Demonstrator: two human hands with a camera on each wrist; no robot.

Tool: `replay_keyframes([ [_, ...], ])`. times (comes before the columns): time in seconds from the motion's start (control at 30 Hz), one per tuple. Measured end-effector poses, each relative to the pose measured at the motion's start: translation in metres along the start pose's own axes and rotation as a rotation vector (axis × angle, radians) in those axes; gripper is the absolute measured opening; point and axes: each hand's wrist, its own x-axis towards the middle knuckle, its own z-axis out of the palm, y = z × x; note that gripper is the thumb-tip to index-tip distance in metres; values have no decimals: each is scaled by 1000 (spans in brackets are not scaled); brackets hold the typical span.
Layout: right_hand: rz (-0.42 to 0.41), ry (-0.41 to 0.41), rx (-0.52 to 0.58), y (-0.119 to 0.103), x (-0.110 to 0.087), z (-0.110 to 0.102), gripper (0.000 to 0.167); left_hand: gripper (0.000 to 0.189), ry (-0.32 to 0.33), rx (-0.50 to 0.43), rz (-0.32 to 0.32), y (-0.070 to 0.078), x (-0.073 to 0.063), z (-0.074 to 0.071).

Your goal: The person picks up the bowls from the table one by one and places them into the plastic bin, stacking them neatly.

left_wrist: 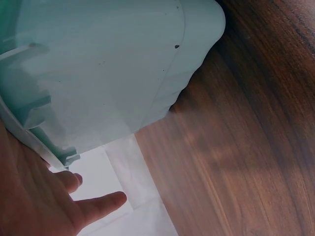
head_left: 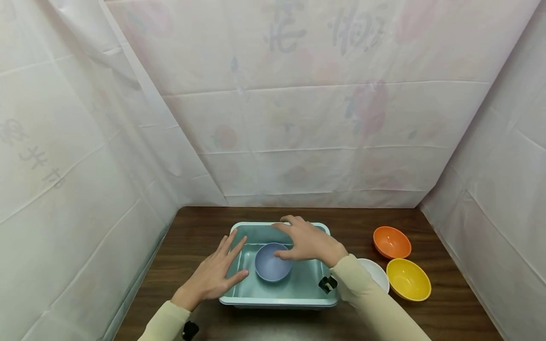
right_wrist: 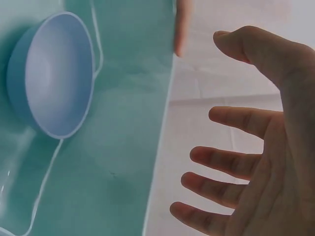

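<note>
A pale teal plastic basin [head_left: 298, 284] stands on the dark wooden table, with a blue-violet bowl [head_left: 273, 263] upright on its floor. My left hand [head_left: 215, 272] spreads its fingers over the basin's left rim, holding nothing. In the left wrist view that hand [left_wrist: 39, 196] is beside the basin's outer wall [left_wrist: 108, 73]. My right hand [head_left: 309, 241] hovers over the back right part of the basin, fingers apart and nothing in it. From the right wrist view, the blue bowl [right_wrist: 59, 76] lies apart from the right hand's spread fingers [right_wrist: 221, 162].
Right of the basin stand an orange bowl [head_left: 392, 242], a yellow bowl [head_left: 408, 279] and a white bowl [head_left: 375, 274], the white one partly behind my right sleeve. White printed sheets [head_left: 324, 142] hang behind the table [head_left: 200, 227] and at both sides.
</note>
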Motion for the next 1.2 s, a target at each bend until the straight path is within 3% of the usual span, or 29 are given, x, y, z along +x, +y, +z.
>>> replay_keyframes([
  [0.4,43,126,12,17,-20,-12,77,79,47,47,24,-3,-3,1],
  [0.8,58,229,-44,39,-43,-29,74,81,33,28,5,-2,-6,-1],
  [1.2,49,375,-58,56,-64,-30,72,81,33,32,-2,-3,-11,-2],
])
